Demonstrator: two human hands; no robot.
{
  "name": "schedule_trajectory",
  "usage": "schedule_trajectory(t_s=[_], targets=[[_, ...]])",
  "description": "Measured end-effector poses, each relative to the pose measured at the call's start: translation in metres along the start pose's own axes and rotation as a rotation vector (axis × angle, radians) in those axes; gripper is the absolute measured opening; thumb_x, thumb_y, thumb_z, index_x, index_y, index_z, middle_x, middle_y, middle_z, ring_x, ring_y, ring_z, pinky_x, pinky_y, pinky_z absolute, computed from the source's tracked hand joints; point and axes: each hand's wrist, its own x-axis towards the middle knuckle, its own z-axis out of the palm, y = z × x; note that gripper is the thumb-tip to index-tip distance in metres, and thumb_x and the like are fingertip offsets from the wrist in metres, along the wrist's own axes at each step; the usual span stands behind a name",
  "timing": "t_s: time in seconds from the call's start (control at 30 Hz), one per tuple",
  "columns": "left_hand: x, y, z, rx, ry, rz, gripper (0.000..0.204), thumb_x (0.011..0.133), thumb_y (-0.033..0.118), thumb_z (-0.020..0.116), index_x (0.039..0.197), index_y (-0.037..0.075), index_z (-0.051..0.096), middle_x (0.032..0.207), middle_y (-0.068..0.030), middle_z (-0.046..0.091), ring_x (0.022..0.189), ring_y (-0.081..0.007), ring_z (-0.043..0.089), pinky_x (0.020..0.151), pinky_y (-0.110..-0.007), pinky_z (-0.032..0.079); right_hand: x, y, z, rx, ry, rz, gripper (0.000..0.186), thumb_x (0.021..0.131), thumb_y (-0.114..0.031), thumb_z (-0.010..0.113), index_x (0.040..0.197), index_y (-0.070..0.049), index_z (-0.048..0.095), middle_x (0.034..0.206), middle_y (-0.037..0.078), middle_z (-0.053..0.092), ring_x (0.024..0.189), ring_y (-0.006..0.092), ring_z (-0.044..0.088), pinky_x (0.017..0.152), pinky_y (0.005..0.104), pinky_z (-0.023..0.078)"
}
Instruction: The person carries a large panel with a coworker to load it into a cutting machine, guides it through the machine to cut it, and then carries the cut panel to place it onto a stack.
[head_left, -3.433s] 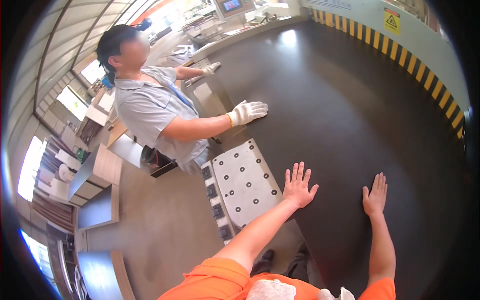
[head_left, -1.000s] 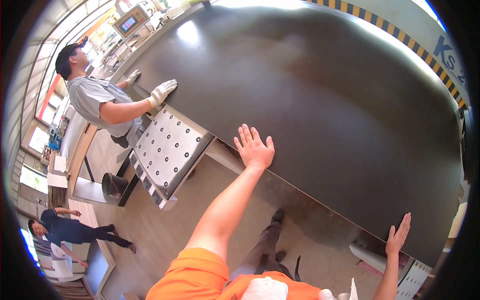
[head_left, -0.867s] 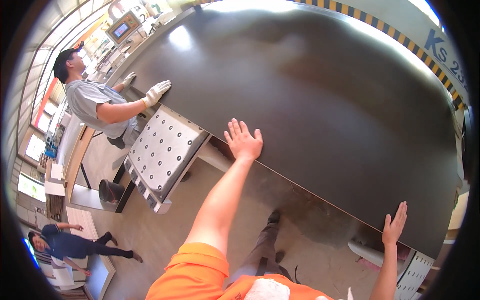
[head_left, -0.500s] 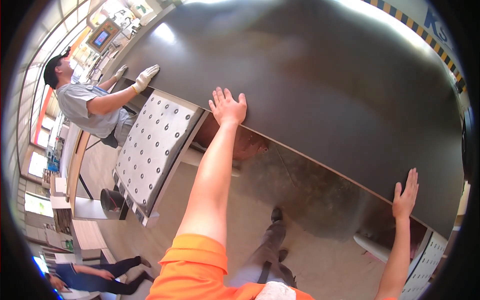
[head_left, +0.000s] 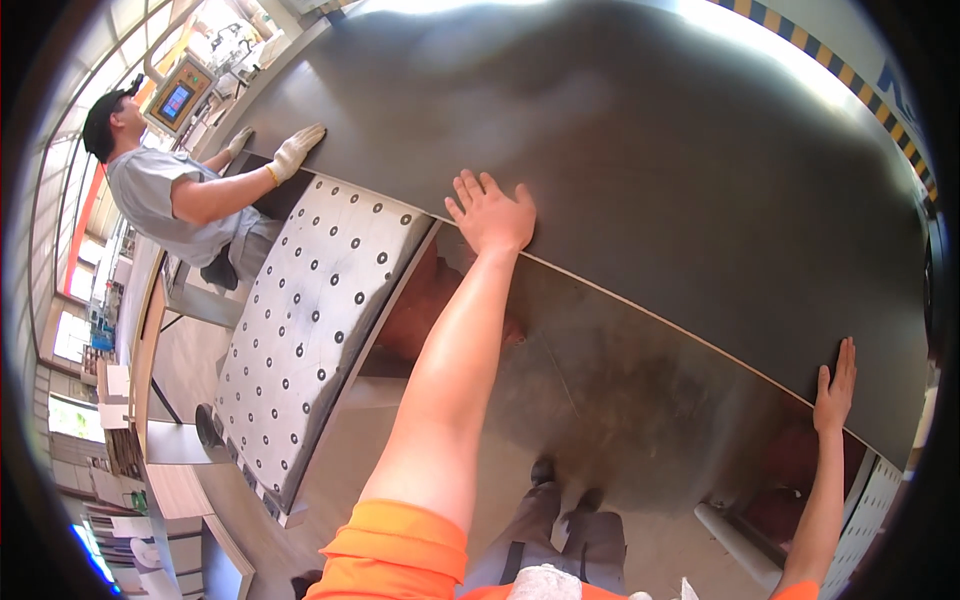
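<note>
A large dark sheet panel [head_left: 650, 150] covers the upper and right part of the view. My left hand [head_left: 497, 215] lies palm down on it near its near edge, fingers spread. My right hand [head_left: 835, 385] presses flat on the panel further right, fingers stretched out. Left of my left forearm a pale support table with round studs [head_left: 322, 268] meets the panel's edge. A similar studded support [head_left: 865, 515] shows below my right hand. A co-worker in grey [head_left: 170, 195] stands at the left with a white-gloved hand [head_left: 295, 150] on the panel.
A control screen [head_left: 177, 100] on an arm is behind the co-worker. A yellow-and-black striped band [head_left: 830, 60] runs along the machine at the top right. Wooden boards [head_left: 180, 490] lie at lower left, near a dark bucket [head_left: 208, 425]. My feet stand on the grey floor [head_left: 590, 440].
The panel has moved away from me, with both my hands still flat on it, exposing more studded support and the space under its edge. The walking person at lower left has mostly left view.
</note>
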Motion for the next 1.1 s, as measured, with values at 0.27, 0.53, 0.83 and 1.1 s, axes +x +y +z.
schedule_trajectory(t_s=[0.27, 0.53, 0.83, 1.1], targets=[[0.049, 0.044, 0.02, -0.037, 0.127, -0.034, 0.067, 0.09, 0.048, 0.046, 0.141, 0.005, 0.043, 0.153, -0.0124, 0.033, 0.145, -0.0279, 0.022, 0.116, -0.056, 0.008, 0.077, 0.012, 0.01, 0.015, 0.015, -0.081, 0.057, 0.101, -0.028, 0.039, 0.151, -0.006, 0.025, 0.157, 0.014, 0.024, 0.145, 0.0317, 0.02, 0.118, 0.0446, 0.013], [0.076, 0.075, 0.049, -0.116, 0.268, -0.031, 0.06, 0.086, 0.038, 0.057, 0.133, 0.002, 0.052, 0.145, -0.0131, 0.045, 0.142, -0.0311, 0.03, 0.115, -0.059, 0.014, 0.113, 0.026, 0.007, 0.077, -0.094, -0.104, 0.058, 0.1, -0.025, 0.039, 0.149, 0.002, 0.024, 0.155, 0.021, 0.023, 0.144, 0.0362, 0.021, 0.117, 0.0425, 0.016], [0.108, 0.1, 0.064, -0.18, 0.294, -0.026, 0.057, 0.087, 0.038, 0.053, 0.132, 0.002, 0.054, 0.144, -0.0144, 0.046, 0.141, -0.0306, 0.031, 0.115, -0.059, 0.013, 0.158, -0.031, -0.009, -0.028, -0.246, 0.067, 0.056, 0.102, -0.027, 0.033, 0.15, 0.0, 0.021, 0.157, 0.018, 0.018, 0.146, 0.0332, 0.016, 0.118, 0.0393, 0.014], [0.128, 0.128, 0.077, -0.241, 0.268, -0.003, 0.048, 0.087, 0.032, 0.051, 0.119, -0.001, 0.063, 0.146, -0.0172, 0.042, 0.141, -0.0314, 0.03, 0.116, -0.057, 0.01, 0.188, 0.029, 0.026, 0.144, -0.134, -0.014, 0.056, 0.103, -0.03, 0.029, 0.151, -0.002, 0.02, 0.158, 0.016, 0.017, 0.147, 0.0303, 0.015, 0.119, 0.0369, 0.013]])
